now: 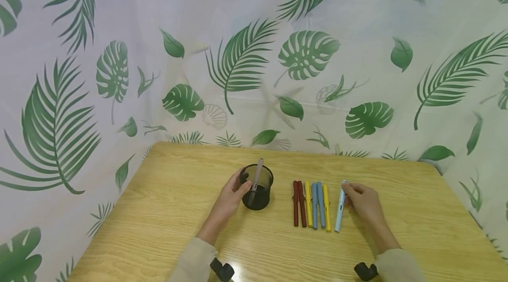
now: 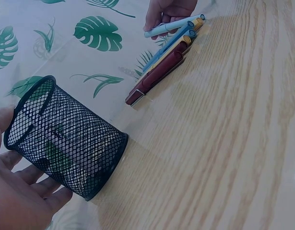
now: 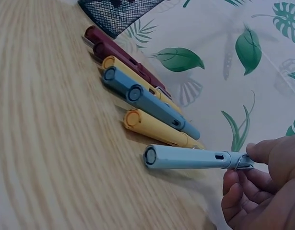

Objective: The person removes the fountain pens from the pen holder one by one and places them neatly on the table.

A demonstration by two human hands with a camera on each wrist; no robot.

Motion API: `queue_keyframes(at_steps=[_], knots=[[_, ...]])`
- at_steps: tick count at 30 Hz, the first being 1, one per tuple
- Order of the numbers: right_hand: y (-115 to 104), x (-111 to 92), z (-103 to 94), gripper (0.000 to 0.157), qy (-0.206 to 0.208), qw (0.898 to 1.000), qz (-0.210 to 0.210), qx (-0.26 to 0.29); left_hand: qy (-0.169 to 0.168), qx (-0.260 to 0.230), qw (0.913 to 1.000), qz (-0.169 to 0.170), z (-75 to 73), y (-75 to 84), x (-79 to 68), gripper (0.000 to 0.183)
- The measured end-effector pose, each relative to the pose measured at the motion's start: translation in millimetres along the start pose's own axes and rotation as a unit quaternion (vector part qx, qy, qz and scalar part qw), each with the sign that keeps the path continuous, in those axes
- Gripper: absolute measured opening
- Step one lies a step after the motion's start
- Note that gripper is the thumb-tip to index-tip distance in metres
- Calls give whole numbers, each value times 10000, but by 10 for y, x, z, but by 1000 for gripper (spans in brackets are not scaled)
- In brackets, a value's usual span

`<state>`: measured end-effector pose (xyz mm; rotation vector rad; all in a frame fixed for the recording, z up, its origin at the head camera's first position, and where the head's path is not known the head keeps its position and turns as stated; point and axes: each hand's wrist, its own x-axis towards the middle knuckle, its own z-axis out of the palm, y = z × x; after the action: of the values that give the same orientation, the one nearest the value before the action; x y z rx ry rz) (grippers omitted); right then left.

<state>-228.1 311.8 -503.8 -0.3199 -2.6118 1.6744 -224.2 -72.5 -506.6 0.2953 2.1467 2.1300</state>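
Observation:
My left hand (image 1: 230, 196) grips the side of a black mesh pen holder (image 1: 257, 200), thumb near its rim. Inside the holder leans a greyish-pink pen (image 1: 258, 174). Between finger and thumb, my right hand (image 1: 365, 202) pinches the capped, clip end of a light blue pen (image 1: 339, 211); in the right wrist view the light blue pen (image 3: 190, 158) lies beside the row, its far end near the tabletop. To its left lie two dark red pens (image 1: 295, 205), two yellow pens (image 1: 327, 211) and two blue pens (image 1: 321, 207), side by side.
The wooden table (image 1: 178, 211) runs back to a white leaf-print cloth (image 1: 254, 97) hanging behind and at the sides. Black wrist devices (image 1: 222, 269) show at both sleeves. The pen row lies between the mesh holder and my right hand.

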Motion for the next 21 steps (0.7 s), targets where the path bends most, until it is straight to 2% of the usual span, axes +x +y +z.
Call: queue_keyframes(at_steps=[6,21], knots=[[4,9,81,55,52,9993,-119,-353,19,35,10000,-21,0,-9,2,65],[-17,33,211,45,337,9972,-139,-659,60,93,9999,-84,-6,-2,0,69]])
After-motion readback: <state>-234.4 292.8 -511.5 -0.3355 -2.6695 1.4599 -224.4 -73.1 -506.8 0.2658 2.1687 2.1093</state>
